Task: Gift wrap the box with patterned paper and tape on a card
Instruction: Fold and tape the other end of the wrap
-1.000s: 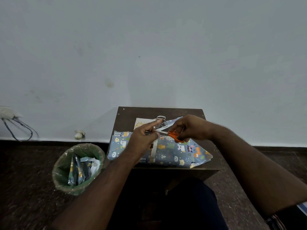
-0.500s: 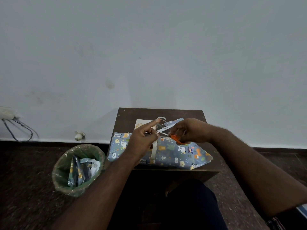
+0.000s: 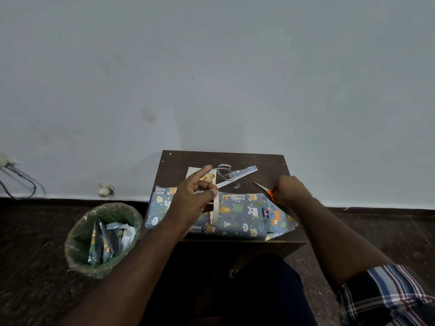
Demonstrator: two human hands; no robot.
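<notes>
A green-lined wastebasket (image 3: 103, 238) holds paper scraps beside a dark wooden table (image 3: 292, 234). The left hand (image 3: 190, 201) pinches a pale tape strip (image 3: 215, 211) over the animal-patterned, blue-wrapped box (image 3: 240, 215); the right hand (image 3: 290, 191) clasps orange-handled scissors (image 3: 267, 190).

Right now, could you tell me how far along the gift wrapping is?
Done: the box lies on the table covered in patterned paper, though its right end flap looks unfolded. In hand: the left hand pinches a strip of tape over the box; the right hand holds scissors. Left: sticking that strip down, closing the end, and taping on the card lying behind.
</notes>
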